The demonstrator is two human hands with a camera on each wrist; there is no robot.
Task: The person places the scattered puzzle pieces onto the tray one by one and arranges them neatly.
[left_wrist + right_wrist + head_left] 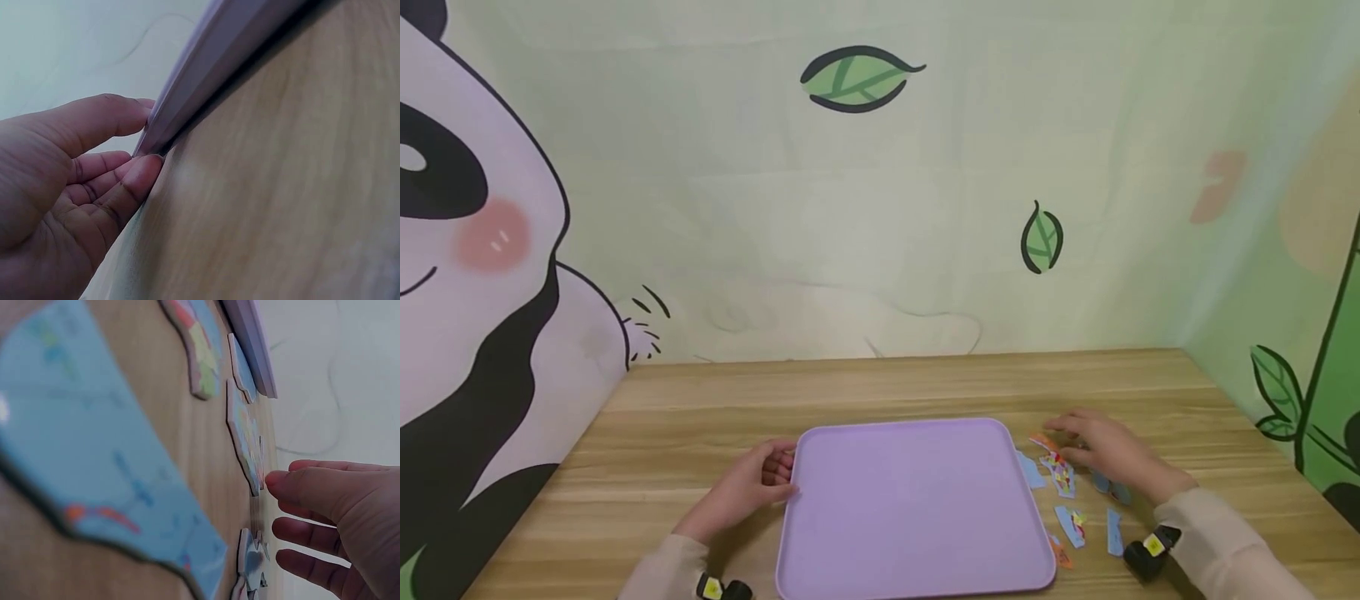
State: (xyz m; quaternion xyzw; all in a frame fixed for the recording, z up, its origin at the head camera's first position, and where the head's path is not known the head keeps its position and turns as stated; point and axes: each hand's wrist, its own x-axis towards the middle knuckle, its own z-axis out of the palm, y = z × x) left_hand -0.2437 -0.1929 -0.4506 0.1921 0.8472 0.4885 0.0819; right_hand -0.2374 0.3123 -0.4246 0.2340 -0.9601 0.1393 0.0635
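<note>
A lilac tray (910, 508) lies on the wooden table. My left hand (752, 487) is at the tray's left edge; in the left wrist view its thumb (125, 115) touches the rim while the fingertips meet the underside. My right hand (1108, 450) hovers over printed puzzle pieces (1062, 477) right of the tray, its fingers loosely bent and nothing between them. Up close in the right wrist view lies a large light-blue piece (106, 431), with a multicoloured piece (240, 437) farther off, near the thumb tip.
More pieces lie by the tray's right side: a blue one (1032, 472) against its rim, an orange one (1061, 553) partly under the edge, and a narrow blue one (1114, 532). A cloth wall (880, 208) printed with leaves and a panda stands behind the table (880, 387).
</note>
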